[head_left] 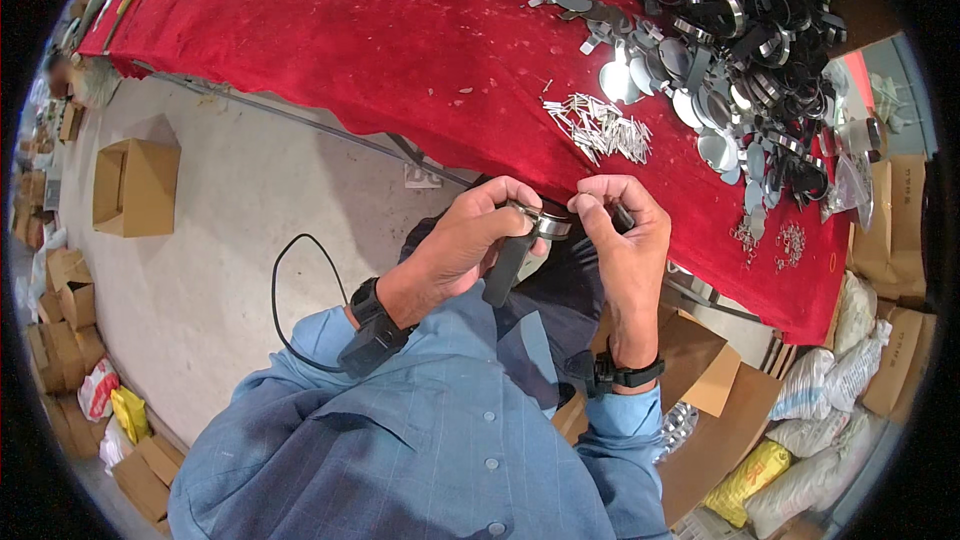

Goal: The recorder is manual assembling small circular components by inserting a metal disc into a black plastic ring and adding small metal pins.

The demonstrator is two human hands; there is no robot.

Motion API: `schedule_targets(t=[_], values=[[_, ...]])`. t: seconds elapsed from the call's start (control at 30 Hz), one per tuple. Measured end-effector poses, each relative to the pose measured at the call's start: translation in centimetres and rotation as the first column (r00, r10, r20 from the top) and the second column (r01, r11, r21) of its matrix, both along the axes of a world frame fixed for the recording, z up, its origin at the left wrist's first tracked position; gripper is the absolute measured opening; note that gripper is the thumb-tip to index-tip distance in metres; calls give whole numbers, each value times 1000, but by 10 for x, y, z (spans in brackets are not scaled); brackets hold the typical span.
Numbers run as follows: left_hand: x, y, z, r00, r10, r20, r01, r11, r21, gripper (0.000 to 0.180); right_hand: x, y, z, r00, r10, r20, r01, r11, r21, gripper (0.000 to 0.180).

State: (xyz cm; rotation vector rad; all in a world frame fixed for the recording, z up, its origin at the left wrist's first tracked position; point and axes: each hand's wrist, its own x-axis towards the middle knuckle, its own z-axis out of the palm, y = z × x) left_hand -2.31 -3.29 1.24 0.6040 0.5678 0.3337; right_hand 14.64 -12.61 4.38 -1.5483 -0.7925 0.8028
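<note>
Near the table's front edge, my left hand (455, 235) is closed round a watch case (553, 227), a shiny silver ring. From it a black strap (508, 268) hangs down below my left fingers. Close by on the right, my right hand (635, 240) is closed in a pinch, thumb against forefinger, at the far side of the case. A dark strap piece (622, 218) shows between its fingers; what lies right at the fingertips is too small to make out. Just beyond my hands, a heap of small silver pins (602, 128) lies on the red cloth.
The red-covered table (400, 30) stretches across the far side. On its right lie round silver discs (620, 82), a tall pile of black watch straps and cases (770, 50), and small metal bits (790, 245). Cardboard boxes (137, 188) and sacks (805, 385) stand on the floor.
</note>
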Motion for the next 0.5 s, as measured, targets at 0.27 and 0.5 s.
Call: schedule_targets(t=[0.27,0.5], values=[[3,0,1,1000,-7,-3,7,1000,8,23,-10,-5,1,998,-15,-64,18,999,41,6],[12,-2,2,1000,15,0,-15,996,90,27,-20,-15,9,996,-53,66,53,999,5,9]])
